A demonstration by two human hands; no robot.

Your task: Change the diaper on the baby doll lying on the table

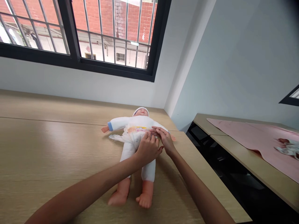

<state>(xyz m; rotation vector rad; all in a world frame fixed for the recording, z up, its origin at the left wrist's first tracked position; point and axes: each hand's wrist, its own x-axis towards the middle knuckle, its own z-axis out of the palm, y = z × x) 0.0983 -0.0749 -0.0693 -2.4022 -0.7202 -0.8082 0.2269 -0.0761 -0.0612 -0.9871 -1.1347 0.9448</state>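
The left hand [148, 148] is lying open and curved over the front of a baby doll's diaper [137, 134], its fingers pressing down near the waist, while the right hand [166, 140] is pinching the diaper's edge between its fingertips [156, 130], just beside the left. The doll [140, 122] is lying on its back on a light wood counter [58, 107], its head toward the window, wearing a white long-sleeved top with blue cuffs. A loose white flap [115, 137] is sticking out at its side. Off to the right, a pink cloth [247, 133] is lying across a second counter [252, 165], carrying a crumpled white item [288, 148], and a barred window [77, 34] is facing a brick wall.
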